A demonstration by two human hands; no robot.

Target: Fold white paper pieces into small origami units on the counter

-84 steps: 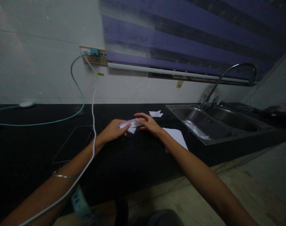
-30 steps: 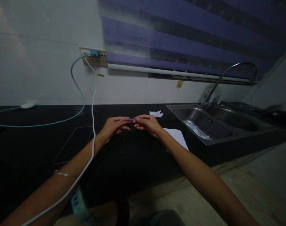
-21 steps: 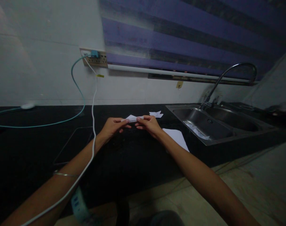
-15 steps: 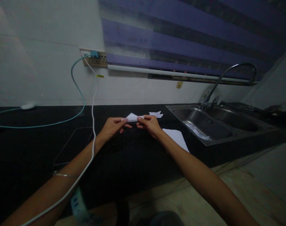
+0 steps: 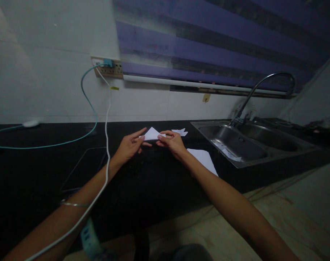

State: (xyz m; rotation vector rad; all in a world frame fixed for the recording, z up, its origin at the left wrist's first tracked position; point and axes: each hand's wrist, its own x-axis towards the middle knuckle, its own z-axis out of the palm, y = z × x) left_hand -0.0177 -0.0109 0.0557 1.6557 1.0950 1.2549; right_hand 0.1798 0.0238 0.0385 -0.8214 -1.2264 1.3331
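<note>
Between my two hands is a small folded sheet of white paper (image 5: 152, 134), its peak pointing away from me and its long edge toward me. My left hand (image 5: 129, 145) pinches the left end, thumb on top and index finger raised off it. At the right end, my right hand (image 5: 172, 142) grips the paper with the thumb on its near face and the fingers behind. Just behind my right hand lies a pointed folded white paper piece (image 5: 180, 132). A stack of white paper (image 5: 203, 160) rests partly beneath my right forearm.
A steel double sink (image 5: 235, 141) with a tall faucet (image 5: 252, 95) stands at right, paper scraps (image 5: 227, 152) in its near basin. A white cable (image 5: 107, 134) runs from the wall socket (image 5: 107, 68) across my left forearm. A dark flat tablet-like object (image 5: 85, 168) lies on the black counter (image 5: 154, 192).
My left index finger has lifted off the paper and stretched out. More of the folded paper's peaked face shows now. My right hand has barely moved.
</note>
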